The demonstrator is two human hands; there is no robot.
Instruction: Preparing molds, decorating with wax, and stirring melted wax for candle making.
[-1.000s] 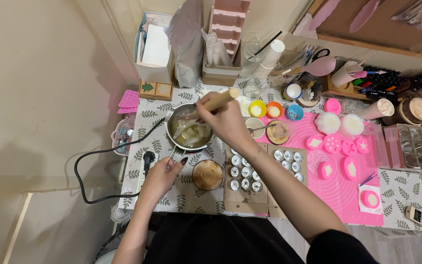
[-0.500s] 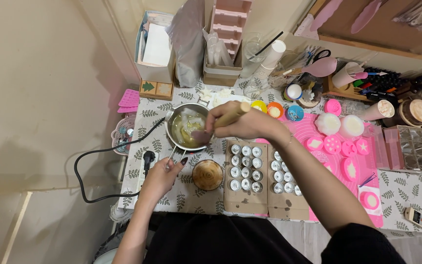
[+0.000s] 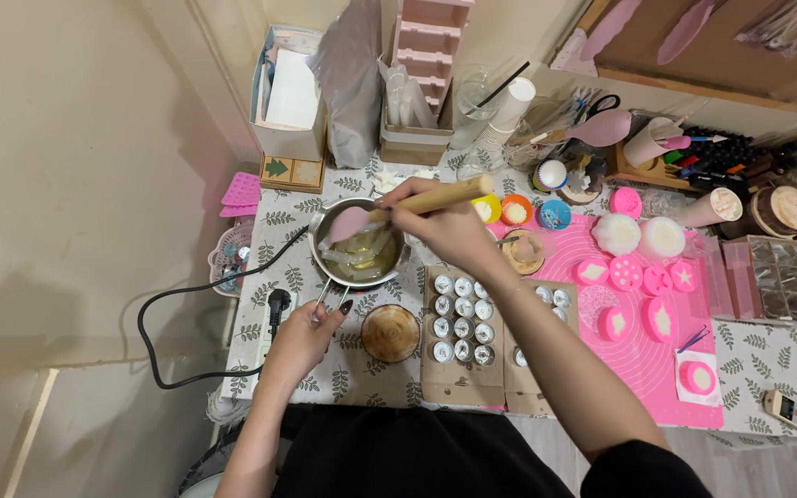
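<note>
The small metal pot (image 3: pixel 359 247) sits near the left end of the table (image 3: pixel 325 369), on a cloth printed with leaves, and everything else is easiest placed from it. Inside the pot lie pale, half-melted chunks in a yellowish liquid.

The right hand (image 3: pixel 440 221) is closed around the wooden handle of a spatula (image 3: pixel 408 205), just right of the pot and slightly above its rim. The spatula's pink head hangs over the far left part of the pot; whether it touches the chunks is hard to tell from this angle.

The left hand (image 3: pixel 304 334) is below the pot, at the near end of the pot's thin wire handle. Its fingers seem pinched on the handle, though the grip is small in view.

Just below and right of the pot stands a round wooden lid (image 3: pixel 391 333). Right of that, a cardboard tray (image 3: pixel 458 378) holds rows of small metal cups. Farther right of the pot lies a pink mat (image 3: pixel 643 360) with pink moulds on it. A black cable (image 3: pixel 205 304) runs off to the left of the pot, with its plug lying just beside the left hand.
</note>
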